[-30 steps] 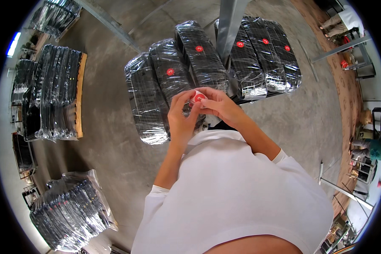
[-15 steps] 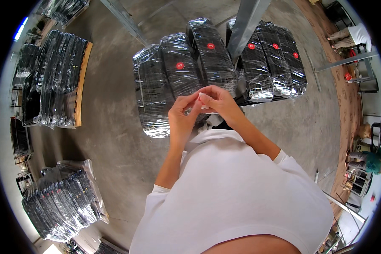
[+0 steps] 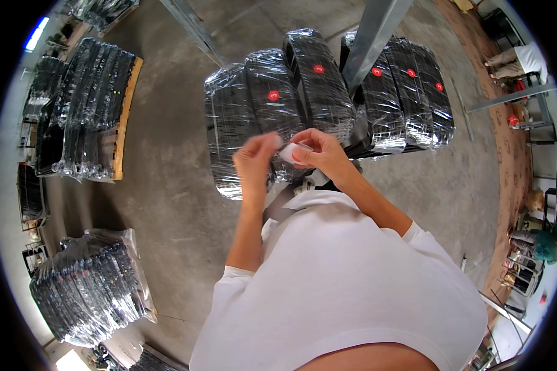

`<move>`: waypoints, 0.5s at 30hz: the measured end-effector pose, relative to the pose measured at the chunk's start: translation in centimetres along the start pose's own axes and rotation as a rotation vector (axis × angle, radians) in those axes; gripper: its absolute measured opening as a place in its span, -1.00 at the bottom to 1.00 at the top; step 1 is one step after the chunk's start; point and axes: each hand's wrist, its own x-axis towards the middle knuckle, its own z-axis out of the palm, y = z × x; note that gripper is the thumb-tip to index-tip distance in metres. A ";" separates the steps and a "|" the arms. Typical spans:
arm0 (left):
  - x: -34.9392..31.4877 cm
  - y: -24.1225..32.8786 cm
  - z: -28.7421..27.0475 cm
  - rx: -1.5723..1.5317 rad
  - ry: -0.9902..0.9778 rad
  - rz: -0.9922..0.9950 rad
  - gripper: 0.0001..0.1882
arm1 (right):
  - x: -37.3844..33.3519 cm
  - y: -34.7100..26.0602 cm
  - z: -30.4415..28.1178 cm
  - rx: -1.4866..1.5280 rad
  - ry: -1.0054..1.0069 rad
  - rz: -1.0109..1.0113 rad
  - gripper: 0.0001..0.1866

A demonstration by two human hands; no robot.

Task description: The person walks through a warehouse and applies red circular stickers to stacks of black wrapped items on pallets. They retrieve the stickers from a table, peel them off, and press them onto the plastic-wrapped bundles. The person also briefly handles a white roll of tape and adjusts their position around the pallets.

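Observation:
My right hand (image 3: pixel 325 159) pinches a small white piece of paper (image 3: pixel 289 153) with a red patch on it, which looks like a sticker on its backing. To its left, apart from the paper, my left hand (image 3: pixel 252 163) is closed, fingertips pressed together and blurred; anything between them is too small to make out. Beyond my hands stand several dark bundles (image 3: pixel 277 117) in clear stretch wrap. Most carry a round red sticker (image 3: pixel 319 69) on the upper face.
A grey metal post (image 3: pixel 372 46) rises among the bundles, with another post (image 3: pixel 195 31) to its left. Wrapped stacks on a wooden pallet (image 3: pixel 127 117) and another wrapped stack (image 3: pixel 93 287) stand at left. At right, two people (image 3: pixel 529 62) are near metal frames.
My hands have come apart: the left has moved left and slightly down, while the right keeps the white piece, whose red patch now shows. The view has shifted slightly.

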 end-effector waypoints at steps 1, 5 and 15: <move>1.2 -0.1 -1.0 0.051 0.069 0.077 -0.86 | 0.0 0.0 0.2 0.005 -0.005 -0.002 -0.66; 6.1 1.8 -4.5 0.752 0.451 0.597 -0.95 | -0.2 -0.4 0.7 -0.046 -0.044 0.030 -0.68; 6.2 -3.1 -5.2 1.160 0.173 0.701 -0.91 | -0.7 -1.2 1.6 -0.044 -0.052 0.057 -0.70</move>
